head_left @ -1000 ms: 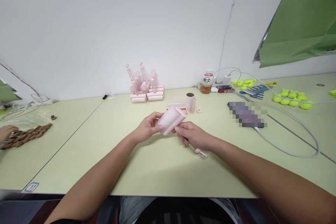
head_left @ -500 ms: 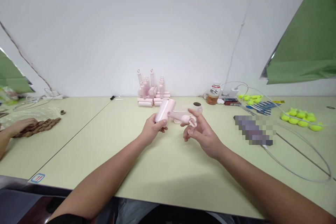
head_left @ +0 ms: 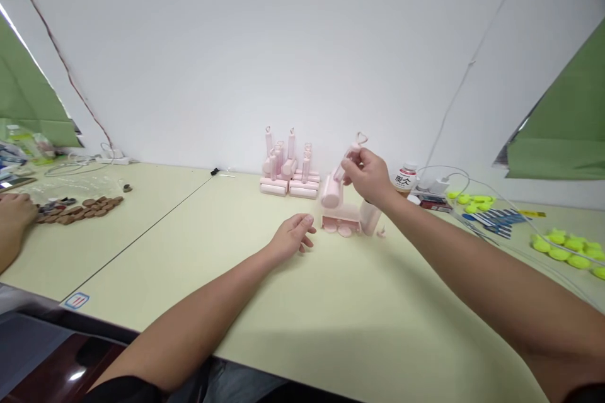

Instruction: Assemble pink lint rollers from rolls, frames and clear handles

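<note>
My right hand (head_left: 371,175) is closed round the clear-and-pink handle of a pink lint roller (head_left: 333,192), raised above the table with its looped end up and its wide head down. My left hand (head_left: 290,238) is off it, held low over the table with loosely curled, parted fingers and nothing in them. Below the raised head are an open pink box-shaped part (head_left: 345,217), small pale discs (head_left: 344,232) and an upright pale cylinder (head_left: 370,217). To their left, several similar pink lint rollers (head_left: 289,186) stand grouped against the wall, handles up.
A labelled bottle (head_left: 406,177) stands behind my right forearm. Farther right lie chargers, cables, blue striped strips (head_left: 496,220) and yellow-green pieces (head_left: 570,245). At the left, another person's hand (head_left: 16,214) is beside brown pieces (head_left: 87,209).
My left hand has let go of the lint roller's head. My right hand now grips the handle and has carried the roller up and to the right. The view has turned slightly.
</note>
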`<state>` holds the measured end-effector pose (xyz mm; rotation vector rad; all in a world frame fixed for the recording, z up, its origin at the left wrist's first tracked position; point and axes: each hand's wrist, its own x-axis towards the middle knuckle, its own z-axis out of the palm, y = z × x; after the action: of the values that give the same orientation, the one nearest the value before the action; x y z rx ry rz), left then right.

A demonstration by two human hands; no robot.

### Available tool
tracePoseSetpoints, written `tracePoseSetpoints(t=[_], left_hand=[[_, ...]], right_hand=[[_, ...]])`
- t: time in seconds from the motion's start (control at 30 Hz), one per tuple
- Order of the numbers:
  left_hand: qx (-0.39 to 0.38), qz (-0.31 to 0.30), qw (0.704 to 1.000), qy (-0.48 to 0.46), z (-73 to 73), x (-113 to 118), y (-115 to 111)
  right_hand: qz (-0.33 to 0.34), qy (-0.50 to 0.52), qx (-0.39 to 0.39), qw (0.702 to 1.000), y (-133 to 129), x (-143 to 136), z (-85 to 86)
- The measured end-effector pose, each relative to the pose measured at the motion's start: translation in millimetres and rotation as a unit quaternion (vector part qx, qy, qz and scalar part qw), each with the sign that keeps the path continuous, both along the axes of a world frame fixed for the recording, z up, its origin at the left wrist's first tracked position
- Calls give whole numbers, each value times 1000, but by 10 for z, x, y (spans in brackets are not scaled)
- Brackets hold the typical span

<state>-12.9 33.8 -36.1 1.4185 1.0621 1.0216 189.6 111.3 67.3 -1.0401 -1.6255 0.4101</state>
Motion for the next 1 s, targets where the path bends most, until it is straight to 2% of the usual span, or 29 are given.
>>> tracePoseSetpoints(t=[0.07, 0.13, 0.27, 0.4, 0.53, 0.67, 0.8, 1.0], left_hand=[[-18, 0, 1000, 7, -12, 16, 16], [-27, -8, 999, 15, -32, 37, 24], [-27, -36, 998, 36, -62, 59, 7], [-23, -57, 997, 54, -115, 66, -6], [-36, -65, 996, 57, -171, 106, 3], [-45, -68, 994, 72, -141, 141, -15], [-50, -65, 993, 90, -98, 146, -34], [-47, -71, 992, 90, -132, 147, -22]], right_hand=[[-41, -38, 21, 998, 327, 15, 100], [-48, -51, -14, 997, 639, 5, 141], [-55, -54, -62, 995, 1151, -83, 91], [-69, -47, -114, 990, 1491, -202, 9], [-65, -44, -156, 985, 1702, -320, -29], [-61, -39, -187, 980, 1825, -404, -56], [-67, -36, -202, 976, 1884, -417, -75], [-72, -55, -210, 974, 1891, -405, -62]])
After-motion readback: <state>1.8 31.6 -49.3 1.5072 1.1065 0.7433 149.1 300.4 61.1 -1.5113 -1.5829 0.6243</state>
